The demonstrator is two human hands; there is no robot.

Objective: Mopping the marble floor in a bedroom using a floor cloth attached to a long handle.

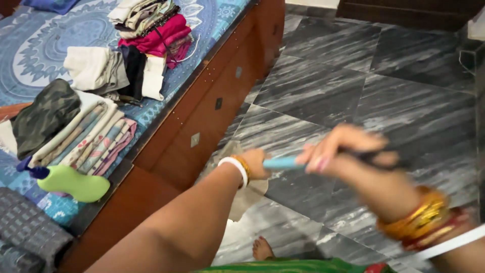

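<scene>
Standing beside a bed (166,151) stacked with folded clothes (88,134), a person grasps a light-blue handle (283,163) in both fists — left hand (256,164) clenched at one end, right hand (336,149) curled around the blurred middle. It lies roughly level, running left to right above the grey floor (364,86) — a firm, evenly spaced grip would likely steady it.

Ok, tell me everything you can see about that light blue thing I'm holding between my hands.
The light blue handle is a slim, smooth, straight bar that looks like plastic, lying nearly level above the grey marbled floor. The left hand closes round its near end, and the fingers of the right hand wrap the other end, where a dark part carries on to the right. Motion blur hides what that dark part is, so the kind of tool cannot be told. Nothing else touches it.
</scene>
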